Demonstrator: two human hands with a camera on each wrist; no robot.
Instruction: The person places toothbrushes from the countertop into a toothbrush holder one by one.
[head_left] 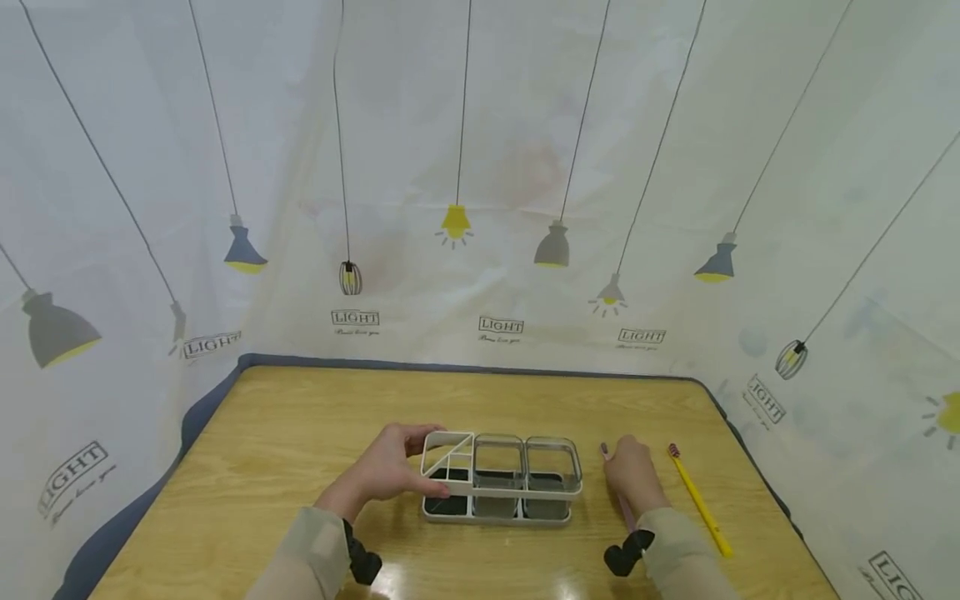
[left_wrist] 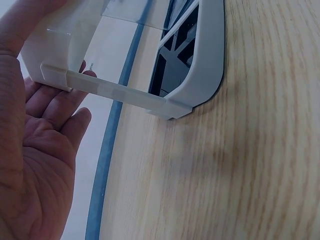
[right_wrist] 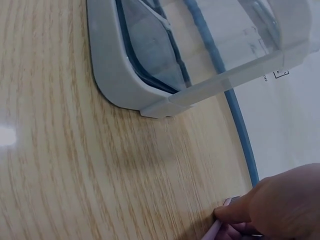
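Left grip (head_left: 384, 468) holds organizer (head_left: 517, 492); right grip (head_left: 632, 473), right of organizer, pinches pink toothbrush (right_wrist: 213, 230). Yellow toothbrush (head_left: 701, 503), farther right: head view only.

A light wood-grain tabletop (head_left: 337, 400) — on it stands a white two-tier holder (head_left: 501, 491), and off to the right lies a yellow toothbrush (head_left: 701, 504) — head at the far end

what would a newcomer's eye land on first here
Likely the white-and-clear holder on the wooden table, its left end gripped by the left hand. The bright yellow toothbrush, lying furthest right, stands out too. Between them, the right hand holds a pinkish toothbrush.
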